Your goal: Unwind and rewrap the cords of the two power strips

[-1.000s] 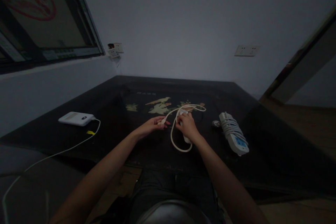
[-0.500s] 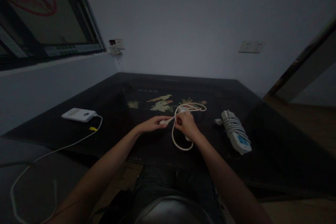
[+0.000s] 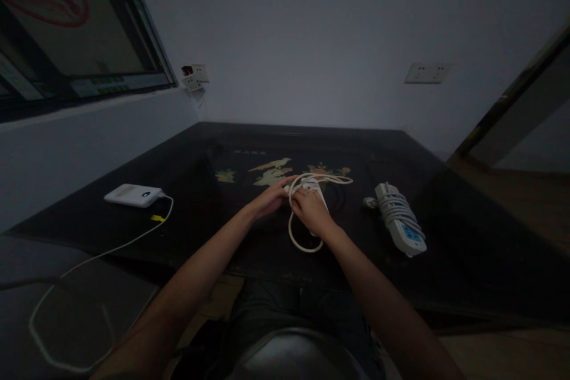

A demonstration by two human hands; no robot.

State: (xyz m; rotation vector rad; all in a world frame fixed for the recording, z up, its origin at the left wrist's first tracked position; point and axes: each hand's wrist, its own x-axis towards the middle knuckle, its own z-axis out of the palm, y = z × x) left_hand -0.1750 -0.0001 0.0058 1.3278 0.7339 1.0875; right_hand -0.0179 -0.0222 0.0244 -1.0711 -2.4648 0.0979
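A white power strip (image 3: 322,195) lies on the dark table in front of me, partly hidden by my right hand. Its cream cord (image 3: 305,249) loops around it and trails toward the back right. My right hand (image 3: 310,209) rests over the strip, fingers curled on the cord and strip. Close beside it, my left hand (image 3: 272,196) is closed around the cord's white plug (image 3: 287,189), which is mostly covered by the fingers and the cord loop. To the right lies a second power strip (image 3: 403,222) wrapped in its grey cord.
On the left of the dark table (image 3: 187,160) lies a white device (image 3: 133,195) with a cable running off the front edge. A yellow tag (image 3: 158,218) sits by that cable. Wall sockets (image 3: 426,73) are at the back.
My left hand has moved right and slightly away from me with the plug, up against the cord loop and right hand. The right hand has shifted slightly left.
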